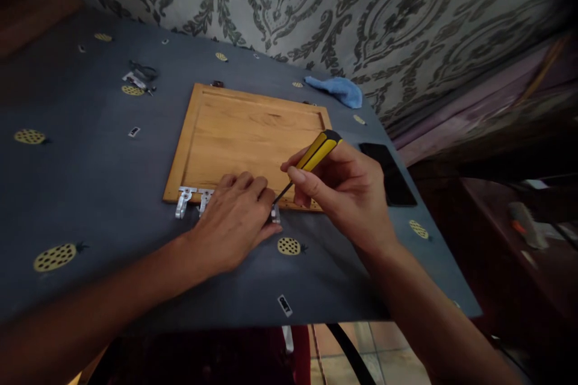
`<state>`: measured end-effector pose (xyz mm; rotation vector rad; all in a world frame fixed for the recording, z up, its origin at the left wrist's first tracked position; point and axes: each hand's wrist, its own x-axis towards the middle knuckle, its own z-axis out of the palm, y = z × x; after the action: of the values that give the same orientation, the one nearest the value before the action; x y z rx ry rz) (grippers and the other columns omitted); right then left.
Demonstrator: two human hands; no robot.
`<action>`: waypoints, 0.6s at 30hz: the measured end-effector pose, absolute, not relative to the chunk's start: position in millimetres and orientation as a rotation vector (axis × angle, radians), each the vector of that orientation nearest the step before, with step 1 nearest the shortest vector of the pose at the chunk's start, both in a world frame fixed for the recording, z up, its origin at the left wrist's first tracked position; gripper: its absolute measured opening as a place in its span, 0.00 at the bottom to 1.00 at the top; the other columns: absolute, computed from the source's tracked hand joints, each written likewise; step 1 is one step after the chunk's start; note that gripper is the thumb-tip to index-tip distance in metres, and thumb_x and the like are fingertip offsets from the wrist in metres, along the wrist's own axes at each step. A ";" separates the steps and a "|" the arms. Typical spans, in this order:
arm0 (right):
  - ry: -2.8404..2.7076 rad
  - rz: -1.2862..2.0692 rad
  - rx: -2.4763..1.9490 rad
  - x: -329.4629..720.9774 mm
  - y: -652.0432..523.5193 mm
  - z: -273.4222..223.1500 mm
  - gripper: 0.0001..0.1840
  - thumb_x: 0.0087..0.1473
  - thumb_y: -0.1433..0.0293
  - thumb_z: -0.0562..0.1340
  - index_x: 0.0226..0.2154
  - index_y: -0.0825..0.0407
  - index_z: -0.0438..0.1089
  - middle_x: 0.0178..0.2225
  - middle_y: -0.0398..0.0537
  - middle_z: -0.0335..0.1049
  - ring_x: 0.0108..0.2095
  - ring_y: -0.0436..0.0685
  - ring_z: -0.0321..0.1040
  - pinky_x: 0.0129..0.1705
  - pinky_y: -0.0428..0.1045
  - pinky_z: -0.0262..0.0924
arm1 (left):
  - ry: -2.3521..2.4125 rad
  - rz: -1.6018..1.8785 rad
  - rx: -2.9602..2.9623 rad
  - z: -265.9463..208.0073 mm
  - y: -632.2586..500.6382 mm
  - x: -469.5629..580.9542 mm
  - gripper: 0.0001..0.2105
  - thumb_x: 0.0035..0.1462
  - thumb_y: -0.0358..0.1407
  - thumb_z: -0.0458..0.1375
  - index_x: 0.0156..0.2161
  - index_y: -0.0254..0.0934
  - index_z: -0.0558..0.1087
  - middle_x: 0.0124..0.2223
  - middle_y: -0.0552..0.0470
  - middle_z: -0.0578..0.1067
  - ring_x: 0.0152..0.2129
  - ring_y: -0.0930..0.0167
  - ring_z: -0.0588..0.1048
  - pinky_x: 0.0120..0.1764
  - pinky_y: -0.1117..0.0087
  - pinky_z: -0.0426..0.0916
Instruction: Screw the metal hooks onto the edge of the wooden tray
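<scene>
clearly, white tags point(285, 305) printed on the gray tablecloth point(103, 192) bear letters, too blurred to read surely. the right hand point(356, 192) pinches one yellow-and-black screwdriver point(313, 159) between thumb and fingers, its tip by the near edge of one wooden panel point(253, 138). three metal hinges point(183, 202) show along that edge; the left hand point(237, 216) lies over it, hiding part, and whether it grips the third i cannot tell. one blue cloth point(341, 91) lies past the panel, one black phone point(395, 177) partly behind the right hand.

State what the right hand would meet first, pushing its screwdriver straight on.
Probably the metal hinge by the left hand: the screwdriver points at it, perhaps touching; depth is unclear.
</scene>
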<state>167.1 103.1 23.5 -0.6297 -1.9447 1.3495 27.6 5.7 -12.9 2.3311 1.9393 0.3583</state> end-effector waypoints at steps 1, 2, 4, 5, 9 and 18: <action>-1.932 1.356 -0.629 166.8 103.3 22.7 0.12 0.53 0.61 0.71 0.31 0.49 0.71 0.29 0.38 0.72 0.19 0.44 0.64 0.18 0.41 0.63 | 1.937 0.351 2.322 -11.9 5.8 27.7 0.17 0.61 0.46 0.61 0.45 0.32 0.72 0.43 0.45 0.73 0.46 0.57 0.71 0.49 0.54 0.66; -1.919 1.361 -0.626 166.8 103.3 21.8 0.12 0.52 0.62 0.72 0.31 0.49 0.71 0.29 0.39 0.73 0.19 0.44 0.63 0.18 0.41 0.63 | 1.934 0.346 2.314 -11.0 6.0 27.8 0.18 0.61 0.46 0.61 0.46 0.32 0.72 0.44 0.45 0.73 0.46 0.57 0.71 0.49 0.54 0.66; -1.903 1.367 -0.613 168.5 103.3 19.8 0.11 0.52 0.63 0.72 0.31 0.49 0.71 0.30 0.39 0.73 0.19 0.44 0.64 0.18 0.42 0.63 | 1.929 0.333 2.302 -9.6 6.2 28.0 0.18 0.61 0.46 0.61 0.47 0.32 0.72 0.44 0.45 0.73 0.47 0.57 0.71 0.49 0.54 0.66; -1.900 1.371 -0.604 170.2 103.3 19.0 0.11 0.52 0.63 0.72 0.32 0.49 0.71 0.31 0.39 0.73 0.19 0.44 0.65 0.19 0.42 0.65 | 1.927 0.329 2.301 -9.4 6.3 28.2 0.18 0.61 0.46 0.61 0.47 0.32 0.72 0.44 0.45 0.73 0.47 0.57 0.71 0.49 0.54 0.66; -1.903 1.417 -0.542 179.8 104.0 16.2 0.10 0.57 0.63 0.69 0.42 0.46 0.74 0.35 0.42 0.75 0.22 0.47 0.69 0.25 0.46 0.70 | 1.933 0.341 2.308 -11.2 6.5 28.5 0.16 0.60 0.45 0.62 0.44 0.33 0.73 0.42 0.46 0.73 0.46 0.58 0.71 0.49 0.55 0.66; -1.901 1.300 -0.480 182.8 105.0 12.7 0.05 0.51 0.69 0.72 0.33 0.48 0.78 0.34 0.44 0.76 0.26 0.48 0.69 0.18 0.42 0.65 | 1.931 0.377 2.323 -13.0 5.4 28.5 0.17 0.60 0.46 0.62 0.46 0.33 0.73 0.43 0.46 0.73 0.45 0.58 0.71 0.48 0.55 0.67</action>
<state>182.8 105.0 12.7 -0.4801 -1.9013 1.3005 28.5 5.4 -13.0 2.3226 1.9315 0.3767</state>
